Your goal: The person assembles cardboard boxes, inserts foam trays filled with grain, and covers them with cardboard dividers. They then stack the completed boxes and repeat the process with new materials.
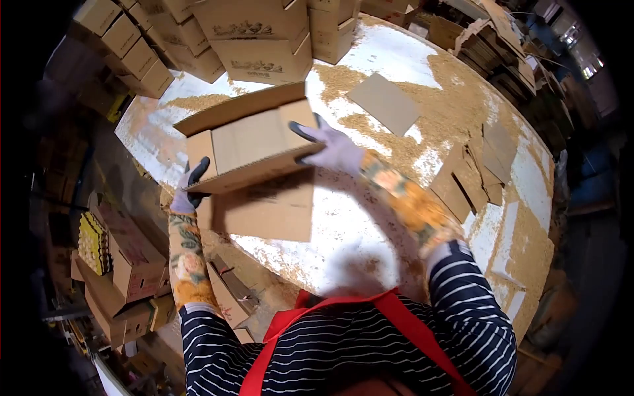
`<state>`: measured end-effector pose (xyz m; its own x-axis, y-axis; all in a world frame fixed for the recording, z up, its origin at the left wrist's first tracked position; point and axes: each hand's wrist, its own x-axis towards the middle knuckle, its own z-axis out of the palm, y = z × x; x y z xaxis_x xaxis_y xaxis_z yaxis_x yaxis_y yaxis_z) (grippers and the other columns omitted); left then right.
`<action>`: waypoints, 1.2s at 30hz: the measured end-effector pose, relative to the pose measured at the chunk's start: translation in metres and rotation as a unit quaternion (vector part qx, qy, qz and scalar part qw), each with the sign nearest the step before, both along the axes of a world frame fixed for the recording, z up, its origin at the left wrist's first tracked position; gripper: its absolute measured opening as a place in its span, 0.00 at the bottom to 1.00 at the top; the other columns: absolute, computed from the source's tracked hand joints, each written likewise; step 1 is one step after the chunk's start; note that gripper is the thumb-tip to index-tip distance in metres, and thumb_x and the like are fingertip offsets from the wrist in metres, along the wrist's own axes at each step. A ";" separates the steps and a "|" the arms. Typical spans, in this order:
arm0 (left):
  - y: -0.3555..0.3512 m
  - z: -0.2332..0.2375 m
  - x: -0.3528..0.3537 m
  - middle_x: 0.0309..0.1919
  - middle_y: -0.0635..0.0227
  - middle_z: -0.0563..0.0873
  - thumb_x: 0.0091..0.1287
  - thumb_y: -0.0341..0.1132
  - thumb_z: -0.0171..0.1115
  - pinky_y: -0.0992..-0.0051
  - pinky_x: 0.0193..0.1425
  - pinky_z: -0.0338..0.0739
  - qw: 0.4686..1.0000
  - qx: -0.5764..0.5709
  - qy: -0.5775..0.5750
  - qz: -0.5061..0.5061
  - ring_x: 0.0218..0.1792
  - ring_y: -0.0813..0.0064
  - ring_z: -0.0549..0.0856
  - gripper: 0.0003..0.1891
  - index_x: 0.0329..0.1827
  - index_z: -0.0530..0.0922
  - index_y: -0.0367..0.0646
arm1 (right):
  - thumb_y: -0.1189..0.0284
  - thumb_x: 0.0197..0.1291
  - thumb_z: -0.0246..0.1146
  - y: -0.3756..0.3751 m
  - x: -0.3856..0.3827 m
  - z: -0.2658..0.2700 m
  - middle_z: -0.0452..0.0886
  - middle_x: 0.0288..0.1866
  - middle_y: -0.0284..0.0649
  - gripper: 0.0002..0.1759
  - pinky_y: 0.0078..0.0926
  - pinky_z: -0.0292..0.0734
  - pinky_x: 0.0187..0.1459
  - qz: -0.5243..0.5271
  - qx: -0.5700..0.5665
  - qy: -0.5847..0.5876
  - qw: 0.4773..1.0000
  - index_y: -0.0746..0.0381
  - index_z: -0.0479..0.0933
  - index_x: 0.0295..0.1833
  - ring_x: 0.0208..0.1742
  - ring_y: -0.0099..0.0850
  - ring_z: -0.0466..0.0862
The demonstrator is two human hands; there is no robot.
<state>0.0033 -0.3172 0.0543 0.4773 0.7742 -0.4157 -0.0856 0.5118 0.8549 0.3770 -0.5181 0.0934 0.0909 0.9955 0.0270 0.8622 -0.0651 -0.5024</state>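
Note:
A cardboard box with raised flaps is held between my gloved hands above the table. At its near left corner, my left hand grips the edge with the thumb on top. My right hand clasps the right end, thumb over the rim and the other fingers partly hidden by the wall. A flat cardboard panel covers the box's middle; whatever is beneath it is hidden. Under the box lies another piece of cardboard, partly covered by it.
Printed cartons stand stacked along the far edge of the table. Sawdust-like crumbs are spread over its surface. A flat cardboard sheet and loose cardboard pieces lie to the right. Open boxes sit lower left.

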 end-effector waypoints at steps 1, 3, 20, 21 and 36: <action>0.028 -0.034 -0.021 0.66 0.66 0.77 0.60 0.34 0.74 0.63 0.60 0.81 0.967 0.215 0.073 -0.114 0.63 0.70 0.79 0.40 0.76 0.64 0.43 | 0.41 0.52 0.68 0.028 -0.010 0.010 0.62 0.75 0.61 0.48 0.40 0.71 0.68 -0.006 -0.042 0.033 0.999 0.37 0.60 0.78 0.65 0.52 0.77; 0.075 -0.061 -0.040 0.63 0.67 0.79 0.61 0.42 0.74 0.65 0.53 0.84 0.826 0.486 0.169 -0.231 0.59 0.73 0.82 0.39 0.75 0.66 0.45 | 0.35 0.53 0.63 0.069 -0.008 0.014 0.69 0.72 0.54 0.48 0.36 0.73 0.66 0.016 -0.028 0.040 0.999 0.39 0.60 0.78 0.65 0.46 0.78; -0.100 -0.061 0.214 0.76 0.51 0.61 0.54 0.63 0.66 0.50 0.76 0.59 0.660 0.396 0.594 -0.234 0.76 0.46 0.61 0.52 0.80 0.57 0.50 | 0.67 0.48 0.76 -0.262 0.053 -0.001 0.70 0.68 0.60 0.44 0.40 0.74 0.66 -0.287 0.054 0.110 0.950 0.52 0.69 0.74 0.65 0.54 0.76; -0.113 -0.082 0.202 0.75 0.51 0.61 0.48 0.66 0.67 0.46 0.76 0.57 0.670 0.391 0.583 -0.240 0.75 0.46 0.60 0.57 0.80 0.56 0.51 | 0.66 0.49 0.75 -0.268 0.049 -0.001 0.71 0.68 0.60 0.44 0.40 0.74 0.65 -0.309 0.070 0.111 0.942 0.53 0.68 0.74 0.65 0.53 0.76; -0.080 -0.036 0.241 0.75 0.56 0.65 0.33 0.69 0.77 0.46 0.78 0.52 0.612 0.289 0.664 -0.319 0.75 0.53 0.64 0.67 0.78 0.58 0.49 | 0.69 0.53 0.70 -0.288 0.024 -0.009 0.69 0.73 0.52 0.39 0.37 0.68 0.69 -0.381 0.116 0.106 0.911 0.53 0.68 0.74 0.71 0.52 0.70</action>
